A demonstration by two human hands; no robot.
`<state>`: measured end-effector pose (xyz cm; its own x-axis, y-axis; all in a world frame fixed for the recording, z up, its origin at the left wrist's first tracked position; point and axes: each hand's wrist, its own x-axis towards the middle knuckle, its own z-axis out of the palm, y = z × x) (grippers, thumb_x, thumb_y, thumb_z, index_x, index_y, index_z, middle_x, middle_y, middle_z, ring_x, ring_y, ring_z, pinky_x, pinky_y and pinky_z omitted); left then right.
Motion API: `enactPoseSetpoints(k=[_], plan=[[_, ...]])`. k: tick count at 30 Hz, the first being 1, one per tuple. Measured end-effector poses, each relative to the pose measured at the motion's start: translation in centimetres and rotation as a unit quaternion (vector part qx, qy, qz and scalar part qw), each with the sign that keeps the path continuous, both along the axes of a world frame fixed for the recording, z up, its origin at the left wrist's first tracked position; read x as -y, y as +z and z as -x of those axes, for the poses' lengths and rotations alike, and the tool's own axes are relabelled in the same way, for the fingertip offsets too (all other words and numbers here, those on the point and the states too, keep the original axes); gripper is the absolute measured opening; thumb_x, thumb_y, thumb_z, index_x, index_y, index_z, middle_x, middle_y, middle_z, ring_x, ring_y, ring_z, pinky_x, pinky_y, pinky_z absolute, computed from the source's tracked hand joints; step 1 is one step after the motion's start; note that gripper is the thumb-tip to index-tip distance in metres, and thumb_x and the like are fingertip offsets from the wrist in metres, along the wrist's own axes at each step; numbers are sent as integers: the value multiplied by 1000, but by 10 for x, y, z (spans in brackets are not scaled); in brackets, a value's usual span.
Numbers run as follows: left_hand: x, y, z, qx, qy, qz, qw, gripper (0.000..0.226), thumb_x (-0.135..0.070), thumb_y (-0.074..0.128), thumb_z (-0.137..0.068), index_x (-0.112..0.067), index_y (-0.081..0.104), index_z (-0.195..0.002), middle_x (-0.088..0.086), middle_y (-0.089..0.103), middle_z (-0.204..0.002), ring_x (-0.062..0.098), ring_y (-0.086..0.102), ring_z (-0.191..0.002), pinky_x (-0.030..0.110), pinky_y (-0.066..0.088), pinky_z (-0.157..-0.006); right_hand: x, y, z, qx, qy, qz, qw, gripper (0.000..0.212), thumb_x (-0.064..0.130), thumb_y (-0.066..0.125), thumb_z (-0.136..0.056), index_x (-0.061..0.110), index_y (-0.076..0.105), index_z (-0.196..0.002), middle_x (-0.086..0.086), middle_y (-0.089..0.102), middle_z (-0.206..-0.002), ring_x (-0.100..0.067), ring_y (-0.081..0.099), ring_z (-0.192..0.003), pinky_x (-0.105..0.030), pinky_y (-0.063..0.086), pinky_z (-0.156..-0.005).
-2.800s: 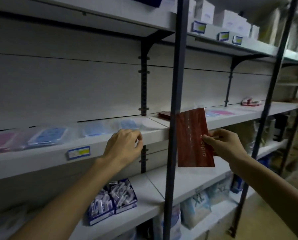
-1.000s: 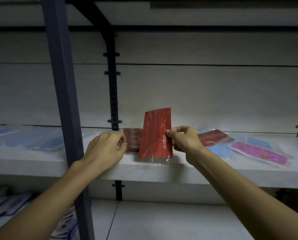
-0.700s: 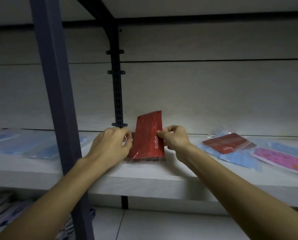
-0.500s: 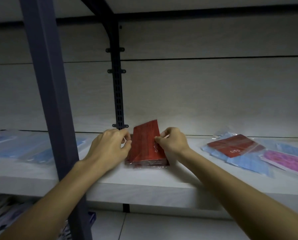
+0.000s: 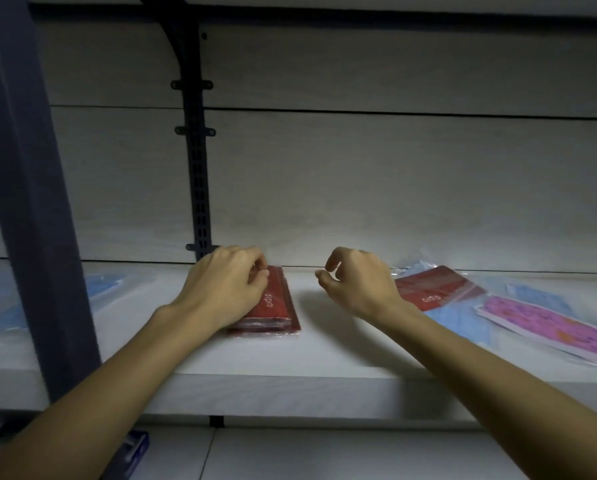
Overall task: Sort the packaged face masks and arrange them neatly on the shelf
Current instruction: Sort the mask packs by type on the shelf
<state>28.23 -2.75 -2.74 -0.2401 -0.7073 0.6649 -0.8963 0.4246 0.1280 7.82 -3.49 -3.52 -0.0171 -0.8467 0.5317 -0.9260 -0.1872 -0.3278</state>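
A stack of red packaged masks [image 5: 278,308] lies flat on the white shelf [image 5: 324,358], near the back wall. My left hand [image 5: 226,289] lies over the stack's left half, its curled fingers holding the top pack. My right hand [image 5: 359,282] hovers just right of the stack, fingers loosely curled and holding nothing. Behind the right hand, another red pack [image 5: 435,292] lies on top of light blue packs [image 5: 463,322]. A pink pack [image 5: 549,327] lies further right.
A dark upright post [image 5: 26,202] stands at the front left of the shelf, with blue mask packs [image 5: 110,289] behind it. A black slotted bracket rail [image 5: 198,174] runs up the back wall. A lower shelf [image 5: 324,452] shows below.
My right hand laid the red pack down flat onto the red stack and let go, then drew off to the right. My left hand moved onto the top of the stack.
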Motion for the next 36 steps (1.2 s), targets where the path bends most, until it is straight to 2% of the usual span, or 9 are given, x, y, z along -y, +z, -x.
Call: enactPoseSetpoints(k=[6, 10, 15, 23, 27, 30, 32, 34, 36], plan=[[4, -4, 70, 10, -76, -9, 997, 14, -30, 51, -91, -24, 63, -97, -8, 64, -96, 18, 58, -93, 28, 40, -70, -28, -2, 70, -23, -28, 36, 999, 23, 39, 57, -91, 19, 66, -100, -4, 71, -97, -27, 63, -95, -34, 47, -76], [2, -9, 110, 14, -113, -20, 993, 14, -31, 50, -92, -24, 62, -96, -8, 64, -96, 18, 57, -95, 29, 42, -73, -42, -6, 124, -21, -59, 37, 997, 19, 33, 56, -89, 18, 66, -94, -7, 71, -95, -31, 64, -91, -38, 51, -78], [11, -12, 150, 25, -101, -27, 994, 14, -29, 51, -90, -26, 62, -97, -8, 65, -96, 19, 57, -97, 30, 44, -75, -49, -10, 192, -22, -99, 40, 994, 16, 30, 57, -89, 19, 67, -92, -5, 73, -90, -32, 65, -87, -38, 51, -75], [2, -18, 233, 28, -97, -39, 994, 15, -30, 50, -88, -25, 62, -95, -3, 66, -97, 22, 58, -95, 29, 43, -72, -60, -17, 300, 28, -113, -7, 993, 12, 33, 60, -89, 22, 65, -90, 1, 71, -86, -26, 63, -84, -33, 49, -72], [-8, -22, 265, 23, -86, -44, 995, 14, -27, 50, -88, -23, 63, -93, -4, 66, -97, 22, 58, -90, 27, 39, -67, -54, -23, 338, 47, -100, -53, 992, 19, 37, 61, -89, 21, 68, -97, 3, 71, -84, -23, 64, -84, -33, 52, -75], [-14, -27, 281, 22, -65, -51, 996, 14, -25, 49, -88, -20, 62, -90, -3, 66, -94, 22, 58, -88, 28, 41, -66, -47, -24, 353, 42, -77, -81, 993, 29, 43, 60, -88, 20, 69, -103, 6, 68, -78, -22, 64, -87, -30, 47, -74], [-18, -33, 288, 21, -47, -52, 997, 13, -26, 50, -88, -20, 62, -89, -4, 66, -91, 21, 59, -87, 28, 42, -66, -43, -25, 356, 32, -56, -97, 993, 38, 50, 60, -86, 18, 70, -105, 6, 69, -82, -21, 64, -88, -31, 49, -77], [-21, -38, 293, 11, -37, -57, 998, 12, -26, 50, -88, -20, 61, -86, -5, 65, -88, 20, 59, -84, 28, 42, -66, -40, -25, 354, 18, -38, -116, 992, 49, 59, 60, -83, 15, 72, -101, 4, 72, -89, -21, 65, -86, -34, 52, -79], [-22, -42, 293, -4, -28, -62, 998, 12, -25, 51, -89, -21, 61, -85, -6, 65, -86, 18, 59, -81, 27, 44, -66, -38, -26, 350, -4, -17, -137, 990, 55, 67, 59, -80, 15, 74, -93, 4, 71, -86, -18, 63, -81, -34, 53, -77]])
